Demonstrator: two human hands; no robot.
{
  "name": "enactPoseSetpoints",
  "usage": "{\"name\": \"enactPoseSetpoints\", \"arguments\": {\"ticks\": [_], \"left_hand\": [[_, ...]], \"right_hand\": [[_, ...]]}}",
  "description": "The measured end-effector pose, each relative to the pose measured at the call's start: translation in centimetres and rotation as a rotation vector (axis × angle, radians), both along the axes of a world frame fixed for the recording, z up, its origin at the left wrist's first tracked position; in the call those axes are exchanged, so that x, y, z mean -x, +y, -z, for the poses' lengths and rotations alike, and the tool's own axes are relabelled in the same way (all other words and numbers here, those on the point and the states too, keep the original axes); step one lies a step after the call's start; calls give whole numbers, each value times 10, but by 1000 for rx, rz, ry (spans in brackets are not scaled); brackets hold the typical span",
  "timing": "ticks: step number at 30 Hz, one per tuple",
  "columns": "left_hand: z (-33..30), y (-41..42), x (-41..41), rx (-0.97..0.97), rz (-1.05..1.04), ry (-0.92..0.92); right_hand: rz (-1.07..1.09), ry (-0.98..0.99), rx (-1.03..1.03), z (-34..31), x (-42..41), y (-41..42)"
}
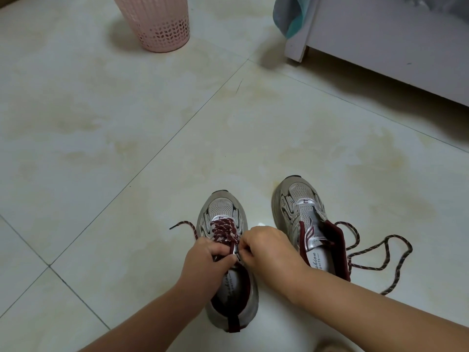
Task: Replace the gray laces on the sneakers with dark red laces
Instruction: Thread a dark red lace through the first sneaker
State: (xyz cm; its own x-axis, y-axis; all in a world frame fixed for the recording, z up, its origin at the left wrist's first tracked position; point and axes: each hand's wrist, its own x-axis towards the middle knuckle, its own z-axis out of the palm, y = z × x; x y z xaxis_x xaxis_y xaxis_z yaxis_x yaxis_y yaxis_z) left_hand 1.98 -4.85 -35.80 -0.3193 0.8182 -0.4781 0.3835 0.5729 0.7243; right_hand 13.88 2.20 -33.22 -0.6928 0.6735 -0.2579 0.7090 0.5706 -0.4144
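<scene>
Both hands meet over the top eyelets of the left sneaker (227,252); the left hand (206,259) has its fingers curled down onto the upper tongue and lacing, gripping there, while the right hand (266,247) pinches something small at the eyelet row between thumb and fingertips; it looks like the tip of the dark red lace (223,231), though the pinch itself is too small to read with certainty; the two hands touch or nearly touch at the knuckles.

Under them the lace is already crossed through the lower eyelets in tidy rows, dark red flecked with pale dots; one loose end (185,226) trails off the shoe's left side onto the floor (127,148), finishing in a dark tip; the forearms cover part of the shoe's opening and heel side, so the insole shows only partly.

The right sneaker (309,224) stands just beside it, apart from the hands, toe pointing away, with no lace through its eyelets and its tongue pulled open; a second lace (380,255) lies in loose loops on the tiles against its right side, one strand draped over the collar.

Both shoes are grey-beige mesh with silver overlays and dark red lining.

Far off stand a pink perforated basket (160,24), a white cabinet (393,39), and a blue-grey cloth (289,13) hanging at its corner.
</scene>
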Motion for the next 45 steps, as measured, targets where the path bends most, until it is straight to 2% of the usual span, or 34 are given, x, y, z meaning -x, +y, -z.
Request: {"name": "enactPoseSetpoints", "arguments": {"ticks": [2, 4, 7, 11, 14, 20, 22, 24, 26, 28, 30, 32, 34, 39, 42, 45], "left_hand": [[1, 0, 0, -28, 14, 11], [-1, 1, 0, -57, 46, 14], [-1, 2, 2, -63, 136, 37], [1, -1, 5, -58, 158, 131], [2, -1, 3, -63, 112, 157], [7, 1, 8, -81, 90, 116], [5, 1, 7, -93, 95, 117], [3, 2, 7, -96, 110, 119], [3, 3, 7, -78, 142, 139], [2, 6, 9, -46, 174, 135], [-3, 8, 11, -28, 189, 63], [-14, 11, 18, -6, 212, -78], [-29, 15, 31, 19, 260, -254], [-73, 27, 77, 31, 248, -572], [-76, 25, 78, 35, 271, -605], [-67, 23, 66, 23, 304, -483]], "right_hand": [[-102, -53, -112, -1, 3, 1], [-230, -59, -129, -2, 7, 0], [-268, -70, -123, -2, 9, 0], [-22, 3, -9, -2, 3, 6], [6, 7, 19, 4, 4, 4], [35, 160, 6, 22, 2, 0], [94, 192, 110, 19, -1, -2], [159, 217, 55, 17, -6, -7], [205, 131, -93, 13, -9, -15], [172, -47, -166, 5, -6, -23], [72, -258, -98, 3, -4, -27], [91, -359, 63, 6, -5, -31], [168, -399, 175, 8, -7, -31], [223, -399, 220, 7, -7, -26], [215, -409, 198, 5, -4, -23], [186, -388, 164, -1, -5, -21]]}}
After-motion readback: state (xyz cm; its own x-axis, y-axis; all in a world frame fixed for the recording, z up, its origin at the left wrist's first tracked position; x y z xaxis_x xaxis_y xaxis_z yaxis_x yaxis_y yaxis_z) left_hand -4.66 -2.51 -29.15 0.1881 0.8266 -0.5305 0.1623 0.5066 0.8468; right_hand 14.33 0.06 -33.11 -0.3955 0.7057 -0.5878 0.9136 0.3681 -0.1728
